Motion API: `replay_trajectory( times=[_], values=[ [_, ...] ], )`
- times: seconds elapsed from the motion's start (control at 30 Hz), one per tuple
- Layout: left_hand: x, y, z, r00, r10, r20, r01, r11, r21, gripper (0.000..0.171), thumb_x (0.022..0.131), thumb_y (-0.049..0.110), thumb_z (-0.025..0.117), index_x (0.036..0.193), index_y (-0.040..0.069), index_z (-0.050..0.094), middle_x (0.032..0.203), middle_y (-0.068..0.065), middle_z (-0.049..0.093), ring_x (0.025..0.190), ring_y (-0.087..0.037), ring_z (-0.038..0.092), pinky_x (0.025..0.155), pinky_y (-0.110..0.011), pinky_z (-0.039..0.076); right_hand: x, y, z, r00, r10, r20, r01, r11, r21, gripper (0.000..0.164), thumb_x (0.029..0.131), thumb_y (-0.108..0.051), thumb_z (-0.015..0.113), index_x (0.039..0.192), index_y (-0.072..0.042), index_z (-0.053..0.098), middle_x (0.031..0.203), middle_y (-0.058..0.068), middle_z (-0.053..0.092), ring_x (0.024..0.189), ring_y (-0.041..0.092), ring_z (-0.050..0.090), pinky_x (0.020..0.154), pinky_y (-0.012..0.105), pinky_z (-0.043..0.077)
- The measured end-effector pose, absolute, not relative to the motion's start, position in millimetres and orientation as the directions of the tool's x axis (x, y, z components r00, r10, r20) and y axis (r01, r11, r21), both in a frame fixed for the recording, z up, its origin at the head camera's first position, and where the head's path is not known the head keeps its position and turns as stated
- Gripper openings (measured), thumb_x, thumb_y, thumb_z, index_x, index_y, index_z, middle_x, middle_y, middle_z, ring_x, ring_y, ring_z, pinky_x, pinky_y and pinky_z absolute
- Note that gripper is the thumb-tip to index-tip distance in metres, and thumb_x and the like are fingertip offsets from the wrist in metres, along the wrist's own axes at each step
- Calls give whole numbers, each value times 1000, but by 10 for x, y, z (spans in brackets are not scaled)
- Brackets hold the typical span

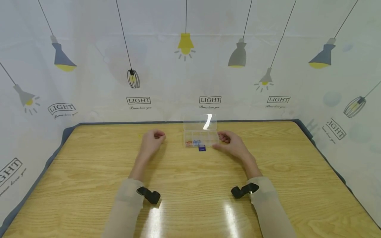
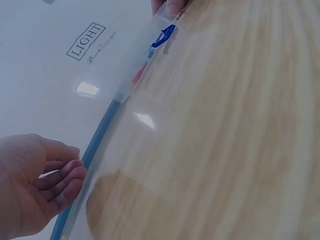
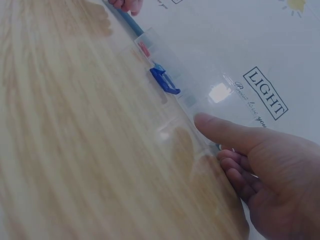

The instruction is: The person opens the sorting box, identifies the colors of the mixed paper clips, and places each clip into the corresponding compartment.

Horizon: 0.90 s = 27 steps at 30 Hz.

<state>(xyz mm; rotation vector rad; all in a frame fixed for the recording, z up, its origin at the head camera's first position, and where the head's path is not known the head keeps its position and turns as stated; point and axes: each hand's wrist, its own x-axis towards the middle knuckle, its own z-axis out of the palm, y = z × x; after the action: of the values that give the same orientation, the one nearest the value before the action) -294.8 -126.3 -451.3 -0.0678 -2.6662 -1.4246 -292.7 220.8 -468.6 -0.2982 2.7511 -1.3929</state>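
A clear plastic compartment box (image 1: pixel 209 138) stands at the far side of the table with its lid (image 1: pixel 194 123) raised. Small red pieces (image 1: pixel 189 143) and small light-blue pieces (image 1: pixel 196 142) lie in its left front compartments. At the front wall is a dark blue clasp (image 3: pixel 163 81). My right hand (image 1: pixel 233 143) grips the box's right end, thumb at the front and fingers curled at the side. Left of the box, my left hand (image 1: pixel 152 142) is held loosely curled, and nothing shows between its fingers (image 2: pixel 65 187). Small yellow pieces (image 1: pixel 140 135) lie just beyond it.
The wooden table (image 1: pixel 190 178) ends in a dark blue edge (image 1: pixel 131 123) close behind the box. A white sheet (image 1: pixel 166 76) printed with lamps hangs behind and at both sides. Black wrist cameras (image 1: pixel 151 196) sit on both sleeves.
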Motion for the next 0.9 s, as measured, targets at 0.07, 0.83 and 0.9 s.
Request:
replay_trajectory(
  times=[0.07,0.83,0.9],
  values=[
    [-2947,-1322,-4522,-992,-23,124,90,560,824,18,94,6,66,106,-6,71,100,-19,70,94,-31,65,88,-41,53,-2927,2205,-4685,-981,-189,49,-151,576,-803,67,83,-31,85,138,-5,57,118,10,61,106,25,54,96,40,45],
    [-2851,-1886,-4513,-969,-216,117,-36,594,804,19,92,7,66,105,-6,69,97,-19,70,88,-30,64,76,-29,49,-2937,2213,-4699,-981,-189,48,-150,573,-805,67,83,-30,85,138,-4,57,119,11,61,105,25,54,95,40,45],
    [-2849,-1912,-4510,-963,-241,119,-49,593,804,20,91,7,66,106,-7,69,97,-20,70,89,-32,64,76,-30,49,-2938,2216,-4699,-981,-190,47,-150,573,-806,67,83,-30,85,138,-4,57,118,11,61,105,25,53,95,40,45]
  ],
)
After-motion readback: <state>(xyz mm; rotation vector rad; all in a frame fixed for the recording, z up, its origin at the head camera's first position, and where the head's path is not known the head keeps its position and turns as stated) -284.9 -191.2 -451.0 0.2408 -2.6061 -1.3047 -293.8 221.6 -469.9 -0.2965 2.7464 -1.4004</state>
